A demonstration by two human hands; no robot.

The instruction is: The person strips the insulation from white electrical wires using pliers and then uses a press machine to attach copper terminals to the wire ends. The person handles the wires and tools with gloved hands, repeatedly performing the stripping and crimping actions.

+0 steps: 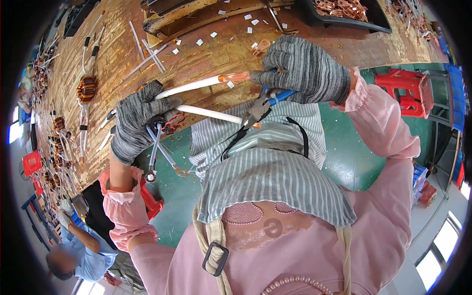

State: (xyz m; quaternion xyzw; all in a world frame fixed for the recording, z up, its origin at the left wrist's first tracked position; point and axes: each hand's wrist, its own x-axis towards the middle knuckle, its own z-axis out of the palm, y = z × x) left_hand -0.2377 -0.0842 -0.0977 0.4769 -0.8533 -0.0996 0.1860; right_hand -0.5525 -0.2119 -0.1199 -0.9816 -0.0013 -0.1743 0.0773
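Observation:
My left hand (135, 120), in a grey knit glove, grips a copper-wound coil (167, 123) at the edge of the wooden bench (196, 59). Two white-sleeved leads (196, 86) run from the coil toward the right. My right hand (302, 69), also gloved, pinches the bare copper end (235, 77) of the upper lead. It also holds blue-handled pliers (263, 105), whose jaws point down to the end of the lower lead. More thin leads with copper lugs (157, 157) hang below my left hand.
Finished coils (86, 88) with white leads lie in a row along the left of the bench. A black tray of copper lugs (344, 10) sits at the far edge. White sleeve scraps litter the wood. A red stool (408, 91) stands right. Another person (73, 246) works lower left.

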